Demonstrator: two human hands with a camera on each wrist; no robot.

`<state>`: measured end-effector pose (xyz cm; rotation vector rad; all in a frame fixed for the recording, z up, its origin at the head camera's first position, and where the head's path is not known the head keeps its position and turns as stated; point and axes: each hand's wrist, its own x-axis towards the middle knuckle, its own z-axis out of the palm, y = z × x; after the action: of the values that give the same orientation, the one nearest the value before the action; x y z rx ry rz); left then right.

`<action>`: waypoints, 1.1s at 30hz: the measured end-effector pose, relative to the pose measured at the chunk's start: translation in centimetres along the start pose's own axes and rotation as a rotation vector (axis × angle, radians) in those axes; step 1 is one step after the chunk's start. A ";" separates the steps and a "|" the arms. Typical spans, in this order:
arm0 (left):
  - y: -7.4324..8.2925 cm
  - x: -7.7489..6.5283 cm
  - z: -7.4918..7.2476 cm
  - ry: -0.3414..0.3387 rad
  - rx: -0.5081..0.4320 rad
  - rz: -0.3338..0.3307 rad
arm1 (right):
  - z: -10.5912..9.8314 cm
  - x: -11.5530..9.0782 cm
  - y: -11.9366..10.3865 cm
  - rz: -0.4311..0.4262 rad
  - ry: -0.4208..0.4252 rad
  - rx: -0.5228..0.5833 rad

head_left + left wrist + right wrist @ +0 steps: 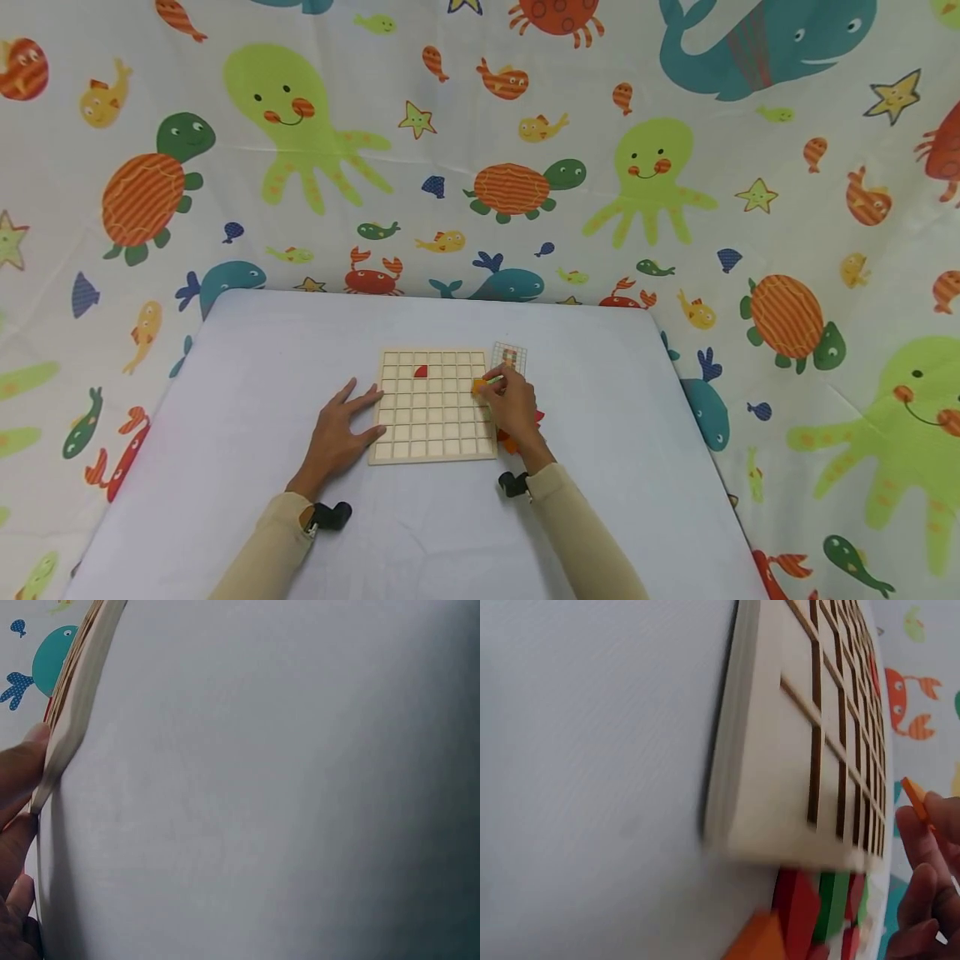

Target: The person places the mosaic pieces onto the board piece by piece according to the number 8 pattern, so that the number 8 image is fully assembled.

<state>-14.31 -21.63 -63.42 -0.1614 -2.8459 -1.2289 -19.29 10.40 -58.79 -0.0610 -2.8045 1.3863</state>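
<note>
A wooden grid board [435, 433] lies on the white table. One red quarter-round piece [422, 372] sits in a cell of its second row from the far side. My left hand [336, 433] is at the board's left side, fingers spread and fingertips against the rim; in the left wrist view the fingers [19, 769] touch the board's edge. Between thumb and fingertips my right hand [516, 408] pinches an orange piece [915, 798], held over the right-hand columns of the grid.
Beyond my right hand, a small card [512, 350] with a printed grid lies by the board's far right corner. Red, green and orange pieces [799, 904] are piled along the board's right edge, partly hidden by my right hand. A sea-animal curtain [450, 167] hangs behind the table.
</note>
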 end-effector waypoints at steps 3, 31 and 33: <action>0.0 0.0 0.0 -0.001 -0.003 -0.001 | 1.3 0.6 -0.8 -0.011 -0.002 -0.003; 0.5 -0.2 -0.1 0.000 0.000 -0.012 | 7.4 3.9 -4.3 0.013 -0.052 -0.123; 0.4 -0.2 -0.1 0.003 0.002 -0.007 | 7.3 4.0 -4.2 0.021 -0.066 -0.126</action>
<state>-14.11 -21.45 -63.08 -0.1496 -2.8469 -1.2268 -23.61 2.15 -59.90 -0.0472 -2.9510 1.2358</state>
